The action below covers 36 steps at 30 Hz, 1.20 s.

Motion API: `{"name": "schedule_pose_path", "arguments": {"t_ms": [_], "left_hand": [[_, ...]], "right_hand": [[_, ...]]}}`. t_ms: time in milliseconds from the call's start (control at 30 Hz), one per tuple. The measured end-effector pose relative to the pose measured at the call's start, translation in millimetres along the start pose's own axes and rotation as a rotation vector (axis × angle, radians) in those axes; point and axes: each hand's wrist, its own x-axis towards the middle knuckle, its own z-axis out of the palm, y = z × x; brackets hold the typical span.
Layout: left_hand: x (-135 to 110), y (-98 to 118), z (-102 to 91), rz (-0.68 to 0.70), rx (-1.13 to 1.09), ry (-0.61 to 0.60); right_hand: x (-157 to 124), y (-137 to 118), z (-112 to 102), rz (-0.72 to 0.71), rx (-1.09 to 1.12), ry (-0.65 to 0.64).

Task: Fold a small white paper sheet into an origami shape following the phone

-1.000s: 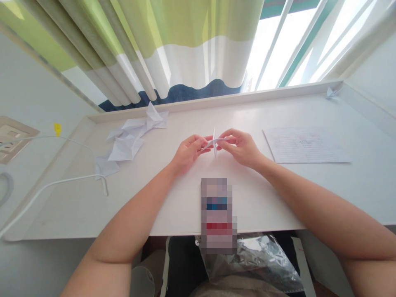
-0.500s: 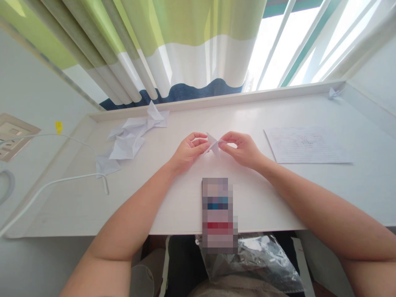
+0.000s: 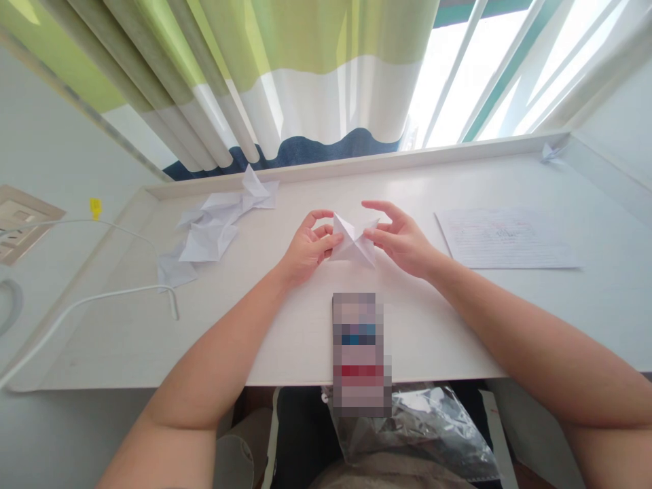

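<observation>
On the wall at far left sits a beige socket plate [image 3: 21,227], with a small yellow tag [image 3: 95,207] just to its right. A white cable [image 3: 117,292] runs along the left part of the white desk [image 3: 432,326], and a loose pile of folded white paper [image 3: 211,231] lies near the desk's back edge.

The left hand [image 3: 308,248] rests near the middle of the desk. Its fingers are curled, with the tips against the left side of the folded paper [image 3: 354,241] (whether they actually pinch it, I cannot tell). That paper is a white, creased piece lying on the desk between the two hands, with its folds meeting near the center.

The right hand [image 3: 400,238] is open, fingers spread and pointing left, their tips at or just beside the paper's right corner.

Farther right lies a sheet of handwritten paper [image 3: 504,238] (the writing is too small to read). A tiny paper fold [image 3: 547,153] sits in the desk's far right corner, under the window [image 3: 468,75] and its striped curtain [image 3: 305,81].
</observation>
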Motion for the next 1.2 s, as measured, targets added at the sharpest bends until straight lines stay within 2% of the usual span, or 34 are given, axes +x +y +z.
{"name": "schedule_pose_path", "arguments": {"t_ms": [200, 433, 533, 733, 1033, 1200], "left_hand": [[3.1, -6.4, -3.1, 0.095, 0.049, -0.016], [0.8, -8.5, 1.1, 0.119, 0.129, -0.090], [-1.2, -5.5, 3.6, 0.122, 0.121, -0.064], [-0.5, -3.1, 3.6, 0.109, 0.112, 0.019], [0.1, -3.1, 1.6, 0.110, 0.156, 0.079], [1.8, -5.4, 0.8, 0.137, 0.149, 0.097]], "right_hand": [[3.6, 0.6, -0.9, -0.091, -0.056, 0.125], [2.4, 0.6, 3.0, -0.128, -0.183, 0.142], [0.2, -1.1, 6.5, -0.116, -0.187, 0.138], [-3.0, -2.7, 9.9, -0.069, -0.156, 0.029], [0.8, 5.5, -1.9, -0.081, -0.403, 0.128], [1.0, 5.3, 0.4, -0.121, -0.401, 0.136]]}}
